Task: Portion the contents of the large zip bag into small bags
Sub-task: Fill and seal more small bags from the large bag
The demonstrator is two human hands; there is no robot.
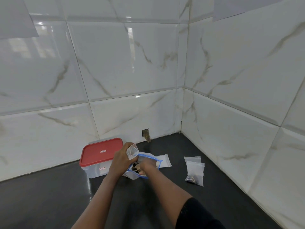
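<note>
On the dark counter (66,195), left hand (123,157) grips a small bag (132,152) above the large zip bag (132,175); right hand (147,165) reaches inside, fingers hidden, grip untellable.

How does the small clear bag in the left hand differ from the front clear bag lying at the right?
The held small clear plastic bag is raised off the black counter in the left hand, mouth open; the right-side clear bag lies flat. The held bag looks empty; the lying one has dark pieces at its bottom. Both are small, transparent.
</note>
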